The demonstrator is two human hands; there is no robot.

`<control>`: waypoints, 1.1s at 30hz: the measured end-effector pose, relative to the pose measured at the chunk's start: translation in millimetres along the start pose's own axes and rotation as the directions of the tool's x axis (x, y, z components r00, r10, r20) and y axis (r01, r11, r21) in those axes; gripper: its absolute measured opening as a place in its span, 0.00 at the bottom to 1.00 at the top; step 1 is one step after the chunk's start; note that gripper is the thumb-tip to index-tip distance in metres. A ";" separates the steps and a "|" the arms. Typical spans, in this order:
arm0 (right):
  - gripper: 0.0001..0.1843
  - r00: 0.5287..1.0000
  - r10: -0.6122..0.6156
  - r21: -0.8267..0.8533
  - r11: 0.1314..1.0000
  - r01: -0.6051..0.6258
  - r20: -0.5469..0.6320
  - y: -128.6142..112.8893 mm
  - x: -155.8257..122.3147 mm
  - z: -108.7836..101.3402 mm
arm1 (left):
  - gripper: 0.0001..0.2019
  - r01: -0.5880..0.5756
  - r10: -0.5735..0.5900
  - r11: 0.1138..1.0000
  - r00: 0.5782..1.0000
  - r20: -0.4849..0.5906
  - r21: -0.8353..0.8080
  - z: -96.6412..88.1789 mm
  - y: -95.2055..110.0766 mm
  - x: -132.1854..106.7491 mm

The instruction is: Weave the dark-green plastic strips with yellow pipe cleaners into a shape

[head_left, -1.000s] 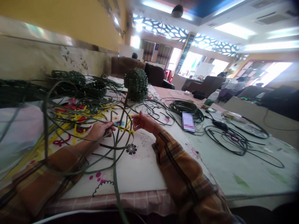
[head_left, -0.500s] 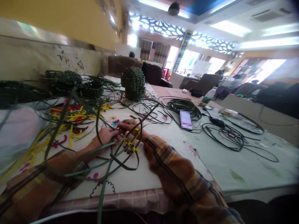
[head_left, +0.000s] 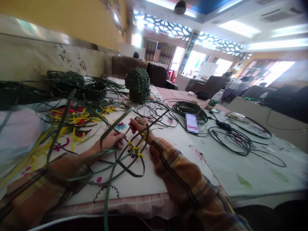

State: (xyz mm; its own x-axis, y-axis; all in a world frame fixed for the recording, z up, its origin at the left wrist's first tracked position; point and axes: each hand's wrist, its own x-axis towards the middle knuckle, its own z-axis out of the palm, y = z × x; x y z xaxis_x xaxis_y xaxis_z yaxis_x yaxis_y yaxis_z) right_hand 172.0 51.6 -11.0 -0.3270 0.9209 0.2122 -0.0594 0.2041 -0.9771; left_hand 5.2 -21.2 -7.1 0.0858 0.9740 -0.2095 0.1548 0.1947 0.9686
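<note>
Over the white flowered tablecloth, my left hand (head_left: 113,140) is closed with thumb and fingers pinching a dark green weaving strip (head_left: 124,138). Slightly farther off and to its right, my right hand (head_left: 139,125) pinches a strip of the same green material between its fingertips. Whether both hold one and the same strip I cannot tell. Long green strips loop and cross in front of both hands, and one tail hangs over the table's near edge. Short yellow fuzzy stems (head_left: 135,150) sit among the crossing strips, just below my right hand.
A woven green ball-shaped piece (head_left: 137,84) stands beyond my hands. Yellow and red fuzzy stems (head_left: 78,123) lie at left, near more green weaving (head_left: 64,83). Rightward are coiled strips (head_left: 189,107), a phone (head_left: 192,123), a black mouse (head_left: 223,125) and a bottle (head_left: 215,98).
My hands, close together before, have moved apart; the right went up and away, the left slightly back to the left. The looped strips shifted a little with them.
</note>
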 end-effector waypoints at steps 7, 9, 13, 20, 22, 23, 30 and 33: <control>0.22 1.000 -0.008 0.008 1.000 0.008 -0.009 -7.4 -6.1 0.1 | 0.15 -0.040 0.041 0.999 0.999 0.033 -0.035 -6.9 -20.6 9.6; 0.22 1.000 -0.013 -0.011 1.000 0.013 -0.021 -7.7 -6.5 0.1 | 0.15 -0.029 0.029 0.999 1.000 -0.007 -0.015 -3.6 -13.2 4.3; 0.26 0.999 0.044 -0.015 0.999 -0.045 -0.031 -7.1 -5.1 -1.5 | 0.13 -0.016 0.016 1.000 1.000 -0.027 0.001 3.9 4.5 -7.5; 0.28 0.997 0.046 -0.031 0.998 -0.048 -0.065 -2.6 -3.3 -1.6 | 0.13 -0.009 0.009 1.000 1.000 0.024 -0.009 -1.8 -0.3 -1.8; 0.28 0.996 0.036 -0.024 0.999 -0.038 -0.084 0.0 -1.5 -1.7 | 0.14 -0.029 0.026 0.999 0.997 0.073 0.044 -5.8 -3.3 2.0; 0.29 0.995 0.029 -0.021 0.999 -0.031 -0.097 0.7 -0.4 -2.2 | 0.14 -0.029 0.023 0.997 0.996 0.089 0.072 -7.3 -3.9 3.5; 0.31 0.981 0.011 -0.032 0.999 -0.018 -0.193 -1.0 4.7 -10.7 | 0.12 0.101 -0.104 0.994 0.992 0.071 0.047 -4.8 3.3 3.0; 0.30 0.975 -0.012 -0.050 0.999 0.002 -0.220 0.2 5.4 -12.4 | 0.12 0.111 -0.114 0.993 0.990 0.079 0.043 -4.1 4.9 2.6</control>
State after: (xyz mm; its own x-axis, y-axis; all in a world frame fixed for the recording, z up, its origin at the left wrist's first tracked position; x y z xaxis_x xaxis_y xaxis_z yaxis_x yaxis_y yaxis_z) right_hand 181.9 60.8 -9.9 -0.1109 0.9688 0.2218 -0.0130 0.2217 -0.9750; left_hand 2.1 -17.3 -2.4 0.1446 0.9333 -0.3287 0.2051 0.2967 0.9327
